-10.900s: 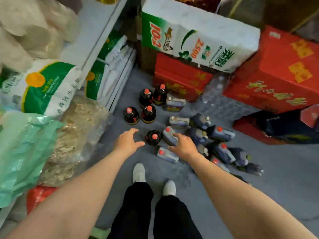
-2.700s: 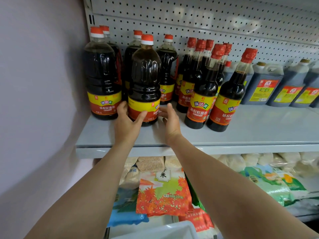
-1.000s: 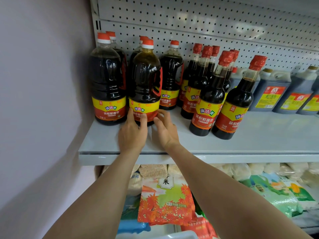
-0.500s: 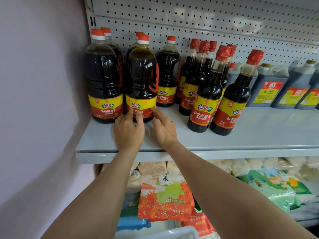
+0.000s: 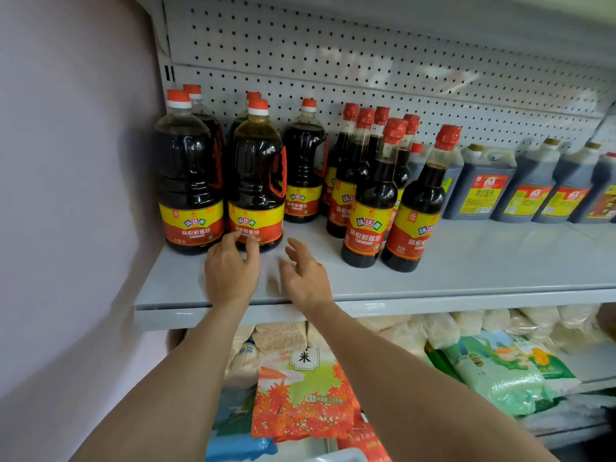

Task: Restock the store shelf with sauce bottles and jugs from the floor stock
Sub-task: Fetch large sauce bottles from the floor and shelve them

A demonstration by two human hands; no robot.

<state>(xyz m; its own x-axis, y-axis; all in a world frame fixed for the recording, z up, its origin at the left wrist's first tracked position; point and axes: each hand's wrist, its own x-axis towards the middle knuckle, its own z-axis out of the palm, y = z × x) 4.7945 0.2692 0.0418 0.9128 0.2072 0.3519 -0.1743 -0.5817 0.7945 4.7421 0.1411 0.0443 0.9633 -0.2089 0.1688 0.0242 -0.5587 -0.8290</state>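
A big dark sauce bottle (image 5: 256, 175) with a red handle and white-and-orange cap stands upright near the front of the grey shelf (image 5: 466, 265), beside a like bottle (image 5: 188, 181) at the far left. My left hand (image 5: 231, 270) lies over the shelf with its fingertips at the foot of that bottle's label. My right hand (image 5: 305, 276) hovers just right of it, fingers spread and relaxed, holding nothing. Slim red-capped bottles (image 5: 370, 201) stand to the right, and squat jugs (image 5: 480, 185) line the back right.
A pale wall (image 5: 73, 195) closes the shelf's left end and a pegboard (image 5: 366, 61) backs it. Bare shelf surface lies in front of the jugs at the right. Bags of rice and grain (image 5: 300, 395) fill the lower shelf under my arms.
Both hands have drawn back from the big bottle toward the shelf's front edge; my right hand has come off it. The bottle stands where it was set.
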